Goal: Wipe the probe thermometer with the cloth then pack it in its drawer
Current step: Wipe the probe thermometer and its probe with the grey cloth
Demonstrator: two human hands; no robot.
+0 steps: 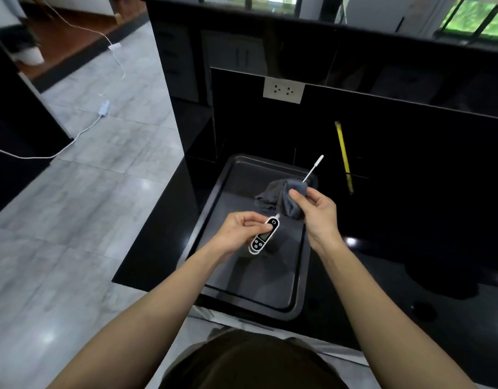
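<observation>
My left hand (241, 230) grips the white-and-black body of the probe thermometer (264, 235) over a dark baking tray (214, 197). Its metal probe runs up and right through a grey cloth (278, 196), and the white-capped tip (315, 167) sticks out beyond the cloth. My right hand (315, 210) pinches the cloth around the middle of the probe, so that stretch of the probe is hidden. No drawer can be made out in this view.
The tray lies on a glossy black counter (410, 220). A yellow stick-like object (343, 158) lies right of the tray. A white wall socket (283, 90) sits on the black backsplash. Grey floor tiles with a white cable (82, 130) lie to the left.
</observation>
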